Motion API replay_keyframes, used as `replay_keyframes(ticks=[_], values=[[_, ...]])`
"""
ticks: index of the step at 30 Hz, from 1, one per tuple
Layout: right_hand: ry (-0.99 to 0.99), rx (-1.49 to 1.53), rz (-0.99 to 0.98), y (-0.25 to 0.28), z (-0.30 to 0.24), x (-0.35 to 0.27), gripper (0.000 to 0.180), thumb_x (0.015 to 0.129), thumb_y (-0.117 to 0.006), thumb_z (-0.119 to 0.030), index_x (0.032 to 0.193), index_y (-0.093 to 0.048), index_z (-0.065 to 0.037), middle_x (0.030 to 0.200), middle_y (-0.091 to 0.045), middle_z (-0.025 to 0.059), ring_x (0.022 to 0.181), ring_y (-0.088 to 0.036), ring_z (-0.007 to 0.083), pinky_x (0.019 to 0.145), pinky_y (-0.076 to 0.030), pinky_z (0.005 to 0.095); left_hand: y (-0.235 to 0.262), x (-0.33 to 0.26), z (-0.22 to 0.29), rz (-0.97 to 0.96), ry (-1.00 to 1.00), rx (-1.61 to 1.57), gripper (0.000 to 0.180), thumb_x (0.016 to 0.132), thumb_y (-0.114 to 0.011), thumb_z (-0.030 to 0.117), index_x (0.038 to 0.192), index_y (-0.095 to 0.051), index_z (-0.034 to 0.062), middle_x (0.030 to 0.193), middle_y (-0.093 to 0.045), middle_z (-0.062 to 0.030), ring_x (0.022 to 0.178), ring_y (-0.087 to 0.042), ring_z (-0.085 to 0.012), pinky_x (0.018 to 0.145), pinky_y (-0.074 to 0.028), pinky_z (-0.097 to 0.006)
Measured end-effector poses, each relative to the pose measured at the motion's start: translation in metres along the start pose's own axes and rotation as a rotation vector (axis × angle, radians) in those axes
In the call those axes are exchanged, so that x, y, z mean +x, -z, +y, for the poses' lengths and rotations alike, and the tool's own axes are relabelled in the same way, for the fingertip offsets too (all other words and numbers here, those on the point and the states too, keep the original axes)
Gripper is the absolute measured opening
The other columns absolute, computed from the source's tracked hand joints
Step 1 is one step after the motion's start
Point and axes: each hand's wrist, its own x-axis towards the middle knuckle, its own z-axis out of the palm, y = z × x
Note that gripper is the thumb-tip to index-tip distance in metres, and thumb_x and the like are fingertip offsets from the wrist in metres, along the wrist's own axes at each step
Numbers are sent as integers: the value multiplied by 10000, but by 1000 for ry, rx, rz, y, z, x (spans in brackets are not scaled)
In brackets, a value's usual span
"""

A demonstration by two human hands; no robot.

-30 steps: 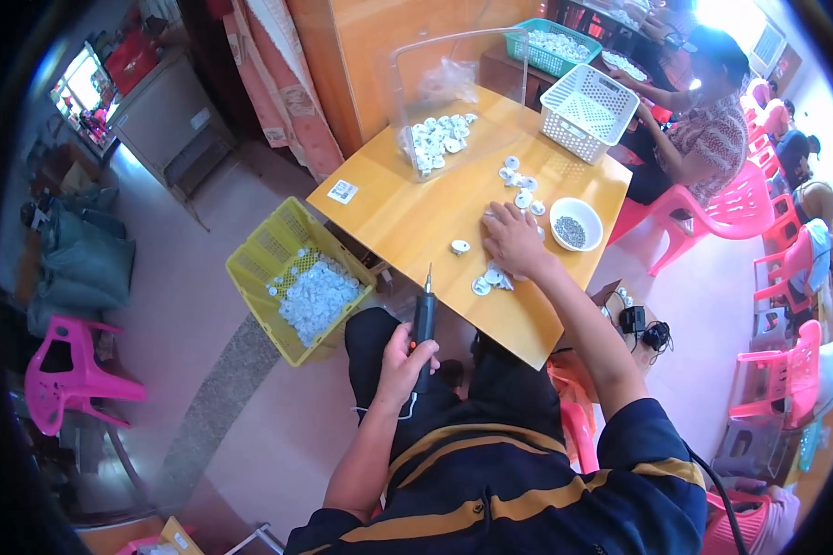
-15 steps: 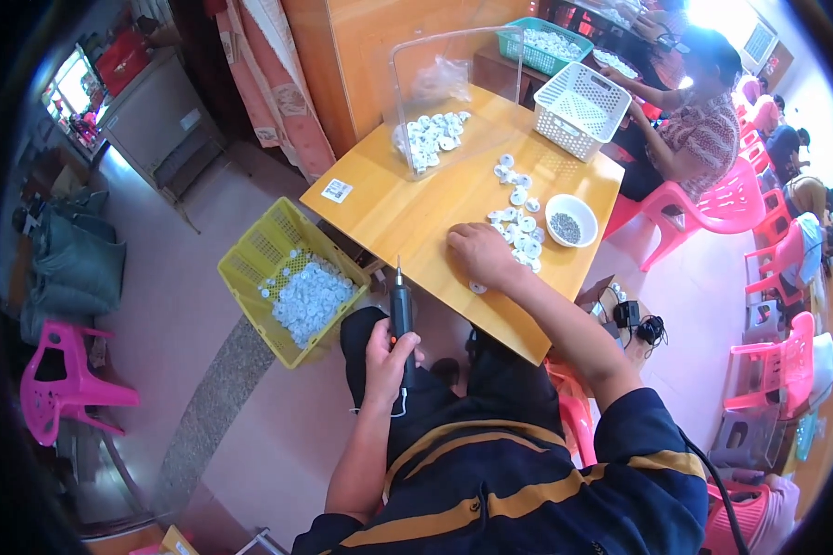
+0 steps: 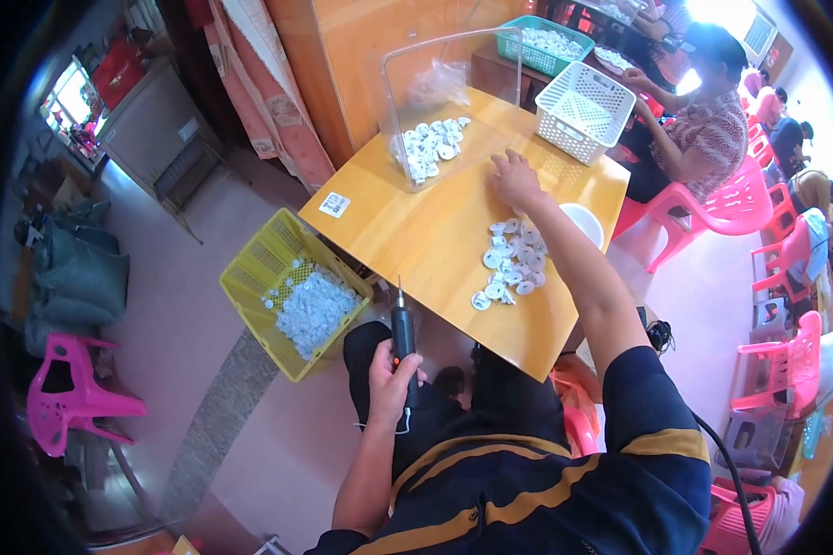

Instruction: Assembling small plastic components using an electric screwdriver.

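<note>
My left hand is wrapped round a black electric screwdriver, its bit pointing up beside the table's near edge. Over the wooden table stretches my right arm, with my right hand low above the surface, fingers apart and nothing seen in them. Nearer me than that hand lies a loose group of round white plastic parts, some partly behind my forearm. A white bowl shows past the forearm; its contents are hidden. More white parts are heaped by a clear plastic frame.
A yellow crate of whitish parts stands on the floor left of the table. At the far right corner sits a white basket, with a green basket behind. A person sits on a pink chair beyond.
My right hand has moved away from me across the table, off the white parts. These parts now lie closer together and nearer me. The left hand keeps its hold on the screwdriver.
</note>
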Motion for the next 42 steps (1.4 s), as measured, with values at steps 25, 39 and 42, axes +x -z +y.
replay_keyframes(ticks=[25,39,42], values=[[79,-93,-282,24,-83,-93,566,942,-580,-338,1427,-494,-60,1471,-447,203,1404,-386,367,1134,-304,594,-13,-7,-13,-73,32,114,301,910,-676,108,1153,-526,11,853,-596,-37,630,-615,-103,561,-507,-232],[208,-78,-121,33,-98,-173,590,975,-544,-407,1406,-489,-7,1516,-409,227,1466,-315,387,1185,-230,611,-7,-2,-11,-71,-3,160,288,945,-648,134,1161,-511,1,896,-648,-86,648,-651,-141,581,-543,-256],[293,-46,-190,39,-104,-190,549,974,-545,-386,1403,-497,-46,1508,-417,213,1467,-310,387,1189,-216,610,-5,-2,-13,-85,-25,150,293,946,-647,130,1169,-509,0,898,-648,-89,646,-650,-141,579,-544,-256]])
